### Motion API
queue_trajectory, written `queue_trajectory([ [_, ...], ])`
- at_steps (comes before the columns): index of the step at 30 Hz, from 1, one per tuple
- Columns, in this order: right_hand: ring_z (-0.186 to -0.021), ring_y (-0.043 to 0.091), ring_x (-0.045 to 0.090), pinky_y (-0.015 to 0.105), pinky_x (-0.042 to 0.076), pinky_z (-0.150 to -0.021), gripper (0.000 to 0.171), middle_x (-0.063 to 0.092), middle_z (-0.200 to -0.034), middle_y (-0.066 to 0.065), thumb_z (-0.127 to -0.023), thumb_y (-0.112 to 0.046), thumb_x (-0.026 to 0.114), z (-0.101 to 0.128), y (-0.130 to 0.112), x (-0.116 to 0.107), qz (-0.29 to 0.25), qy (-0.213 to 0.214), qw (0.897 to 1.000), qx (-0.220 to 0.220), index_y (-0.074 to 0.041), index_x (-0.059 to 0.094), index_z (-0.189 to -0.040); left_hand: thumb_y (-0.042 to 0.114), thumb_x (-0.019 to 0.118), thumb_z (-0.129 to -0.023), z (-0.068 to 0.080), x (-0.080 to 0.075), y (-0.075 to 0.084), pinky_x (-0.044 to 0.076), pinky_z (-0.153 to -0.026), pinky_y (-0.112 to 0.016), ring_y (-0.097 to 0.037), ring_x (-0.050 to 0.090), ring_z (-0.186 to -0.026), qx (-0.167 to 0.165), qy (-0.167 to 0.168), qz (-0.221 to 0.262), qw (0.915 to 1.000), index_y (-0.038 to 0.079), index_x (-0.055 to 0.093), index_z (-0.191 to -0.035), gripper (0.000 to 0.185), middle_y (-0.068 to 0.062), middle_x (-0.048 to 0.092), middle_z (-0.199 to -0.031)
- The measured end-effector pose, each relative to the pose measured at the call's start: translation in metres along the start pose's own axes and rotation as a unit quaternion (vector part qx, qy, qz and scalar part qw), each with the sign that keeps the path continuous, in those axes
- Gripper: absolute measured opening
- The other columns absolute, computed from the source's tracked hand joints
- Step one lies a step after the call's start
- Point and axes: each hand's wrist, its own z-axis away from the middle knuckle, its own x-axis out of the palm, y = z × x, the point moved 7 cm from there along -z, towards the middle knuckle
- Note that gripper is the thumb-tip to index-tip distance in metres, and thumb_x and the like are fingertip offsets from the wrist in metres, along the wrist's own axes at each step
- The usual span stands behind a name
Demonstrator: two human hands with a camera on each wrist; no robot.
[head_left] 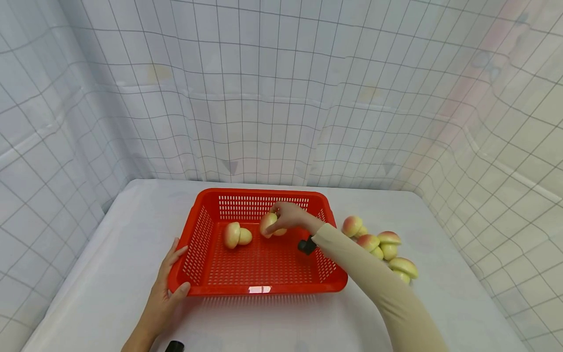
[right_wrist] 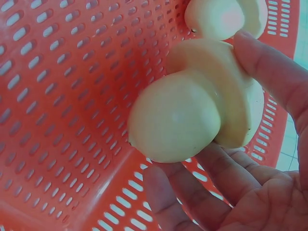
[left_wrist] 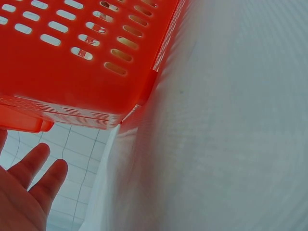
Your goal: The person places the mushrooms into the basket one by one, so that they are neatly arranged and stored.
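Observation:
My right hand (head_left: 288, 216) is inside a red plastic basket (head_left: 259, 289), pinching a toy mushroom (right_wrist: 175, 118) by its cap between thumb and fingers. The mushroom has a pale yellow stem and a yellow cap blushed red. To its left in the basket another toy mushroom (head_left: 237, 235) lies on its side; the right wrist view shows a mushroom (right_wrist: 216, 18) beyond the held one. My left hand (head_left: 163, 293) rests against the basket's front left corner, thumb at the front rim and fingers along the left side. In the left wrist view its visible fingers (left_wrist: 50, 180) look fairly straight.
Several more toy mushrooms (head_left: 389, 244) are grouped on the white-covered table (head_left: 440, 303) right of the basket. White cloth with a dark grid (head_left: 281, 122) hangs behind and at both sides. A small black object (head_left: 175, 346) shows at the front edge of the view.

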Motion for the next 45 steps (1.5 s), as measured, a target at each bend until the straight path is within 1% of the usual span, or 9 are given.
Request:
queue_trajectory([
  [7,-0.092,0.019,0.053,0.03,0.045,-0.076,0.053,0.058,-0.102,0.003,-0.07,-0.032,0.084,-0.0028,0.0035,0.0048,-0.003,-0.003,1.0,0.01,-0.009,0.059,-0.11,0.006,0.055,-0.086,-0.0002,0.0009,0.001,0.035,-0.09,-0.011,-0.006,0.018,-0.137,-0.007,-0.002,-0.006,1.0,0.016,0.029,-0.148,0.068,0.004,0.009,-0.158],
  [12,-0.089,0.019,0.052,0.03,0.045,-0.074,0.053,0.058,-0.1,0.003,-0.069,-0.032,0.084,-0.0042,0.0061,0.0075,0.001,-0.002,1.0,0.016,-0.009,0.059,-0.109,0.006,0.055,-0.086,-0.0001,0.0005,0.0009,0.034,-0.09,-0.01,-0.006,0.018,-0.137,-0.003,-0.001,-0.006,1.0,0.015,0.029,-0.148,0.068,0.004,0.009,-0.158],
  [19,-0.09,0.019,0.052,0.03,0.045,-0.075,0.053,0.058,-0.101,0.003,-0.07,-0.033,0.083,-0.0051,0.0087,0.0083,-0.004,0.003,1.0,0.015,-0.008,0.058,-0.11,0.005,0.056,-0.085,-0.0002,0.0002,0.0012,0.035,-0.09,-0.011,-0.006,0.019,-0.137,-0.002,0.0,-0.009,1.0,0.015,0.03,-0.148,0.069,0.004,0.009,-0.158],
  [29,-0.087,0.019,0.051,0.029,0.045,-0.072,0.052,0.057,-0.097,0.003,-0.071,-0.033,0.083,-0.0041,0.0084,0.0086,-0.003,0.011,1.0,0.011,-0.007,0.058,-0.107,0.005,0.056,-0.084,0.0002,0.0001,0.0012,0.034,-0.09,-0.011,-0.007,0.018,-0.138,-0.003,0.001,-0.009,1.0,0.015,0.03,-0.148,0.07,0.004,0.009,-0.158],
  [35,-0.084,0.019,0.052,0.028,0.045,-0.07,0.055,0.058,-0.096,0.004,-0.071,-0.032,0.083,-0.0015,0.0073,0.0086,-0.004,0.016,1.0,0.004,-0.005,0.058,-0.112,0.006,0.058,-0.084,0.0002,0.0004,0.0004,0.035,-0.089,-0.011,-0.006,0.018,-0.137,-0.009,0.003,-0.011,0.9999,0.016,0.03,-0.148,0.07,0.005,0.009,-0.158],
  [40,-0.086,0.018,0.054,0.028,0.045,-0.072,0.059,0.059,-0.098,0.004,-0.071,-0.032,0.083,-0.0008,0.0072,0.0081,-0.01,0.017,1.0,0.003,-0.004,0.057,-0.115,0.006,0.057,-0.084,0.0003,0.0002,0.001,0.035,-0.089,-0.011,-0.006,0.018,-0.137,-0.008,0.003,-0.012,0.9999,0.016,0.03,-0.148,0.07,0.004,0.01,-0.158],
  [45,-0.091,0.019,0.056,0.03,0.047,-0.075,0.063,0.06,-0.103,0.005,-0.072,-0.034,0.083,0.0005,0.0075,0.0054,-0.013,0.012,1.0,0.003,-0.004,0.056,-0.119,0.006,0.057,-0.084,0.0005,0.0002,0.0017,0.036,-0.087,-0.011,-0.004,0.02,-0.136,-0.005,0.005,-0.012,0.9999,0.016,0.03,-0.148,0.07,0.001,0.01,-0.158],
])
